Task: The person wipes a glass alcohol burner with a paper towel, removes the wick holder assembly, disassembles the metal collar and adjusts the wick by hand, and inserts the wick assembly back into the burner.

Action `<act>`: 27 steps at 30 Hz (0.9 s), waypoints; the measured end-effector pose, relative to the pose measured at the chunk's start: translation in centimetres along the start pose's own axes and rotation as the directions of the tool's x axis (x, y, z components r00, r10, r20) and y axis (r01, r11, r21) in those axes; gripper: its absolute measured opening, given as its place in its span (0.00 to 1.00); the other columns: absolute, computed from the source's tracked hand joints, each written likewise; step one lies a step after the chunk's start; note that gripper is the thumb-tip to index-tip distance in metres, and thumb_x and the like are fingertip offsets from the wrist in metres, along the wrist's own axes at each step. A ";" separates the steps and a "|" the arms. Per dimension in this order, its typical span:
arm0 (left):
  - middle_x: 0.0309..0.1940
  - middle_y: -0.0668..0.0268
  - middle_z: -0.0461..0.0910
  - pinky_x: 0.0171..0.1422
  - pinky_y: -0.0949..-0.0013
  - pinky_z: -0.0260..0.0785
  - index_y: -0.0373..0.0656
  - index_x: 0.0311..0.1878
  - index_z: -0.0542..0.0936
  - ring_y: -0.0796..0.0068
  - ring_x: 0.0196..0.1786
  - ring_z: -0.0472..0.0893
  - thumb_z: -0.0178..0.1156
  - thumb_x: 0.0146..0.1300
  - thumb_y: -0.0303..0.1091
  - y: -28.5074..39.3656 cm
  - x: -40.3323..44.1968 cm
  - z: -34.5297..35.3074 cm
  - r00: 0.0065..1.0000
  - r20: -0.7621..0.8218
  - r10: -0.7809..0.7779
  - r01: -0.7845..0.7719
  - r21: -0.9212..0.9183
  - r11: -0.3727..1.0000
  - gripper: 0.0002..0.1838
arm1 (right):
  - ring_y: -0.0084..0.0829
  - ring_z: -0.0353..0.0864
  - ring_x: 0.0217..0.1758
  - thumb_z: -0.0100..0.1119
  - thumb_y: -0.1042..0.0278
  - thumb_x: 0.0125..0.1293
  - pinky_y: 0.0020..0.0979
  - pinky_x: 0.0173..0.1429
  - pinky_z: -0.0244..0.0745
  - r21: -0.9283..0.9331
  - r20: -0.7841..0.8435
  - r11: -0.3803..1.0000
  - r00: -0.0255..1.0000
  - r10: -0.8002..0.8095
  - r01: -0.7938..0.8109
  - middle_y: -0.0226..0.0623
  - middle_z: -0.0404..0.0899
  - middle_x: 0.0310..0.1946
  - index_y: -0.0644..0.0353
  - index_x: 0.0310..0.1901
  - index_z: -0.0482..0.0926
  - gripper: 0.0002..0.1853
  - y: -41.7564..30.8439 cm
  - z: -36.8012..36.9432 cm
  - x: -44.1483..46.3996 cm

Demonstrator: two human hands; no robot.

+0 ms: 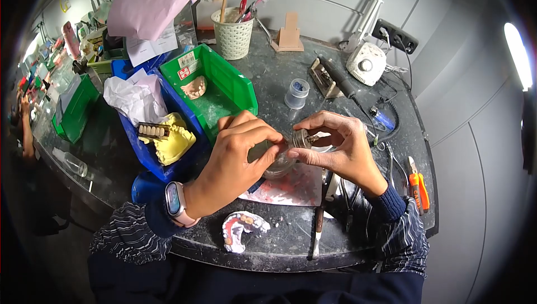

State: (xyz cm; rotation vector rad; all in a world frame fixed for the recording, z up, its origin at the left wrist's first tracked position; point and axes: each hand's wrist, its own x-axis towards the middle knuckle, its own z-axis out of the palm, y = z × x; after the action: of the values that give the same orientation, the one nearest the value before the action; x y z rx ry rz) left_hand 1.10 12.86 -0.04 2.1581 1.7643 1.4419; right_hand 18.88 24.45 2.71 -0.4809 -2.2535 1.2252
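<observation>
My right hand (345, 143) grips a ridged round metal cap (302, 139) between thumb and fingers, tilted on its side. It resembles a spirit burner's screw top. Close beside the cap, my left hand (238, 150) has thumb and forefinger pinched together; what lies between them is too small to make out. Below both hands stands a clear glass jar (278, 168), partly covered by the left fingers. Under it lies a white sheet with pink smears (299, 189). Nearer me rests a dental cast with pink wax and teeth (240, 230).
Left are a blue bin (144, 155) with a yellow cast and crumpled paper, and a green bin (226, 88) holding another cast. A wax knife (318, 231), orange-handled pliers (418, 189), a small tub (297, 94) and a handpiece (338, 77) lie around. Someone's hand shows far left.
</observation>
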 end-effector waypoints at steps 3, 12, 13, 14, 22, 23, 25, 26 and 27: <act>0.33 0.70 0.82 0.51 0.65 0.59 0.43 0.34 0.81 0.68 0.42 0.77 0.67 0.52 0.26 -0.1 0.0 0.1 1.000 -0.004 -0.004 0.004 0.003 1.000 0.06 | 0.25 0.85 0.42 0.78 0.63 0.52 0.28 0.48 0.82 0.006 -0.033 1.000 0.999 -0.006 0.006 0.36 0.84 0.38 0.67 0.43 0.82 0.21 0.3 0.2 -0.1; 0.32 0.71 0.82 0.52 0.65 0.58 0.44 0.33 0.81 0.69 0.43 0.76 0.68 0.52 0.26 0.0 -0.1 0.1 1.000 0.007 -0.011 0.011 0.007 1.000 0.06 | 0.24 0.85 0.40 0.78 0.63 0.52 0.27 0.47 0.82 0.094 -0.046 0.991 0.993 0.104 -0.099 0.36 0.84 0.34 0.68 0.42 0.81 0.21 0.3 0.5 -0.2; 0.32 0.71 0.82 0.52 0.65 0.58 0.44 0.33 0.81 0.69 0.43 0.76 0.68 0.51 0.26 0.0 -0.1 0.1 1.000 0.009 -0.012 0.012 0.010 1.000 0.06 | 0.25 0.85 0.40 0.78 0.63 0.52 0.28 0.47 0.82 0.102 -0.045 0.990 0.994 0.104 -0.099 0.36 0.84 0.35 0.68 0.43 0.81 0.21 0.4 0.5 -0.2; 0.32 0.71 0.82 0.52 0.65 0.58 0.44 0.33 0.81 0.69 0.43 0.76 0.68 0.51 0.26 0.0 -0.1 0.0 1.000 0.011 -0.012 0.012 0.015 1.000 0.06 | 0.25 0.85 0.40 0.77 0.64 0.52 0.28 0.47 0.82 0.110 -0.044 0.989 0.994 0.104 -0.099 0.36 0.84 0.35 0.68 0.43 0.81 0.21 0.4 0.5 -0.2; 0.33 0.71 0.82 0.55 0.64 0.56 0.44 0.34 0.82 0.70 0.45 0.76 0.67 0.54 0.27 0.0 -0.1 -0.1 0.999 0.025 -0.024 0.023 0.027 0.999 0.05 | 0.24 0.82 0.44 0.77 0.72 0.51 0.27 0.50 0.82 0.104 0.003 0.991 0.996 0.090 -0.090 0.37 0.81 0.42 0.70 0.43 0.80 0.20 -0.4 0.1 -0.1; 0.33 0.71 0.82 0.55 0.64 0.55 0.44 0.35 0.82 0.70 0.45 0.76 0.66 0.54 0.27 0.0 -0.1 -0.2 0.999 0.030 -0.027 0.026 0.028 0.999 0.05 | 0.24 0.82 0.44 0.77 0.72 0.51 0.27 0.50 0.82 0.101 0.003 0.991 0.996 0.088 -0.088 0.37 0.81 0.42 0.70 0.44 0.80 0.20 -0.4 0.1 -0.1; 0.34 0.71 0.82 0.55 0.64 0.55 0.44 0.35 0.82 0.70 0.45 0.76 0.66 0.54 0.27 0.0 -0.1 -0.2 0.999 0.027 -0.025 0.024 0.029 0.999 0.05 | 0.24 0.82 0.45 0.77 0.72 0.50 0.28 0.51 0.82 0.094 0.002 0.992 0.997 0.082 -0.082 0.37 0.81 0.43 0.70 0.44 0.80 0.21 -0.3 0.1 -0.1; 0.34 0.71 0.82 0.55 0.64 0.54 0.44 0.35 0.82 0.70 0.45 0.76 0.66 0.55 0.27 0.0 -0.2 -0.2 0.999 0.026 -0.025 0.024 0.030 0.999 0.05 | 0.25 0.82 0.45 0.77 0.72 0.50 0.28 0.51 0.82 0.090 0.002 0.993 0.997 0.079 -0.079 0.38 0.81 0.43 0.70 0.44 0.80 0.21 -0.2 0.1 -0.1; 0.34 0.71 0.82 0.55 0.64 0.54 0.44 0.35 0.82 0.70 0.46 0.76 0.66 0.55 0.27 0.0 -0.2 -0.2 0.999 0.024 -0.023 0.022 0.029 0.999 0.05 | 0.25 0.82 0.46 0.77 0.72 0.50 0.29 0.51 0.83 0.087 0.003 0.993 0.997 0.076 -0.076 0.38 0.81 0.44 0.70 0.44 0.80 0.21 -0.1 0.1 -0.2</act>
State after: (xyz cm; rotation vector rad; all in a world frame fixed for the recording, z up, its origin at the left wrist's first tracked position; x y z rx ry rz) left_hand 1.01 12.63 -0.06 2.1522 1.8066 1.3878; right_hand 18.97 24.26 2.77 -0.5384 -2.1892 1.3549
